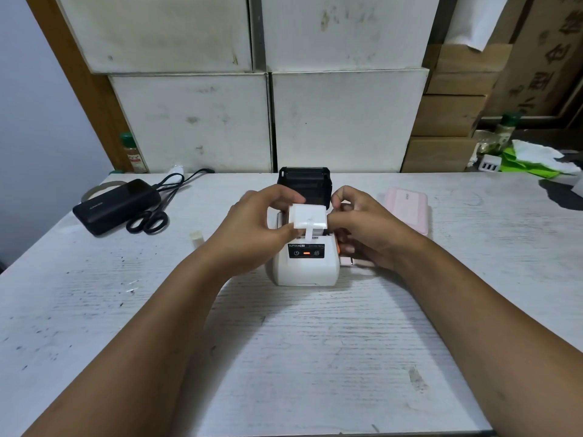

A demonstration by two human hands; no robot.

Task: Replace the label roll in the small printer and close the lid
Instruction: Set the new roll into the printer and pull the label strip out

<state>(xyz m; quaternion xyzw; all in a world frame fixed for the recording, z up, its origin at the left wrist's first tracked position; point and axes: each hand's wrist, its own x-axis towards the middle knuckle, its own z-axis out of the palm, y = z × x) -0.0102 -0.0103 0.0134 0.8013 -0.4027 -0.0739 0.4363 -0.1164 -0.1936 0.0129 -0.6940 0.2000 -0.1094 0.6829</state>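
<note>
Label roll (308, 218): white, held over the open bay of the printer (305, 263), between both hands. Left hand (252, 225) grasps it from the left side, thumb under its front lower corner, fingers curled over its top rear edge. Right hand (362, 228) touches its right end; fingers curled. Cannot tell whether they pinch the roll or only steady it. A narrow strip of label hangs from the roll's front and reaches down to the printer's top face.

Printer: white body, centre of the desk (299, 342), nearer the far edge. Control panel faces the near edge, orange indicator lit. Lid (304, 184) black inside, swung up and back, standing open behind the roll.

Hidden or unclear: printer bay is covered by roll and hands. Orange part at printer's right side partly behind right fingers. Pink case (410, 206) beside the right hand, partly blocked.

Left side of desk: black power bank (116, 206), scissors (148, 220) just beside it.
</note>
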